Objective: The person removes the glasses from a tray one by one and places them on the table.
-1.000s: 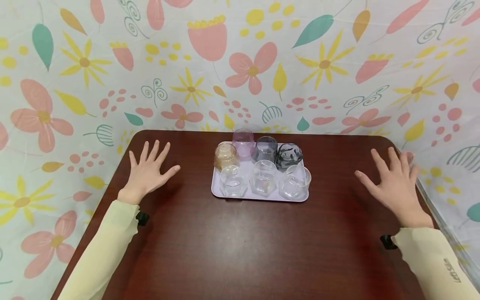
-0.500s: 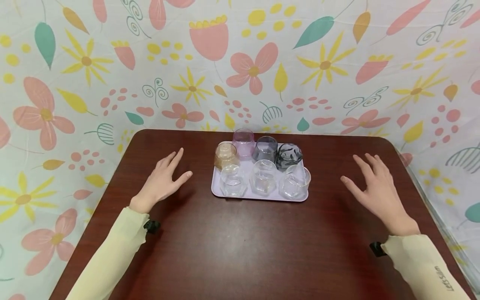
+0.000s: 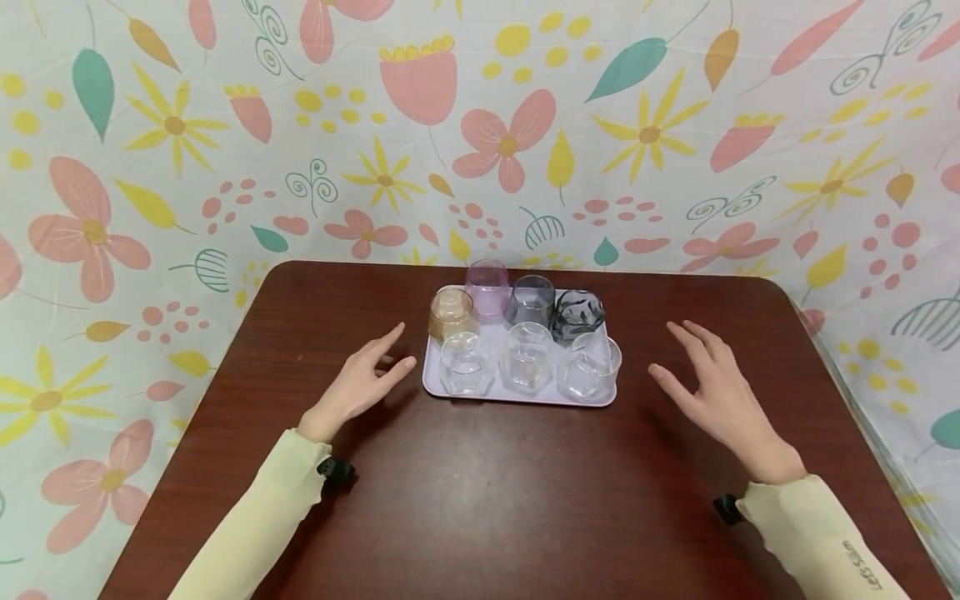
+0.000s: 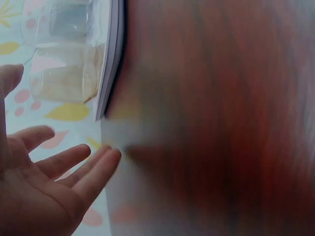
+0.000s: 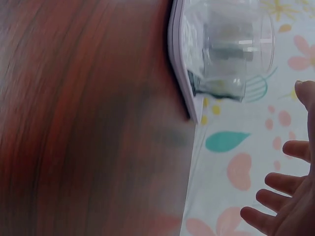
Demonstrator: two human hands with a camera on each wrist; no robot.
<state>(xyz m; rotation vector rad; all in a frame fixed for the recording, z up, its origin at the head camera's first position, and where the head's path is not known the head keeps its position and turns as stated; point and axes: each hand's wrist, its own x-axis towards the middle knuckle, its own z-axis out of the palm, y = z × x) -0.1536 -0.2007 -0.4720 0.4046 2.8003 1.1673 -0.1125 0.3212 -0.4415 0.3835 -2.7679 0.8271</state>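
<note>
A pale lilac tray [image 3: 517, 401] carries several glasses in two rows. Along its front stand three clear glasses, the left [image 3: 467, 367], the middle [image 3: 527, 360] and the right [image 3: 587, 371]. Behind them are an amber glass [image 3: 452, 315], a pink glass [image 3: 487, 287], a smoky grey glass [image 3: 533, 298] and a dark patterned glass [image 3: 578, 315]. My left hand [image 3: 356, 385] hovers just left of the tray, fingers extended and apart from it. To the tray's right, my right hand [image 3: 723, 400] holds nothing, its fingers spread loosely. Neither hand touches a glass.
The tray sits near the back of a dark reddish-brown wooden table [image 3: 480, 500]. A flower-printed cloth [image 3: 300, 125] hangs directly behind the table and along its sides. Both forearms reach over the table from the front corners, with a small black camera at each wrist.
Both hands have moved inward from the table's sides toward the tray, and slightly nearer the front. Their widely spread fingers have drawn closer together. Tray and glasses stay put.
</note>
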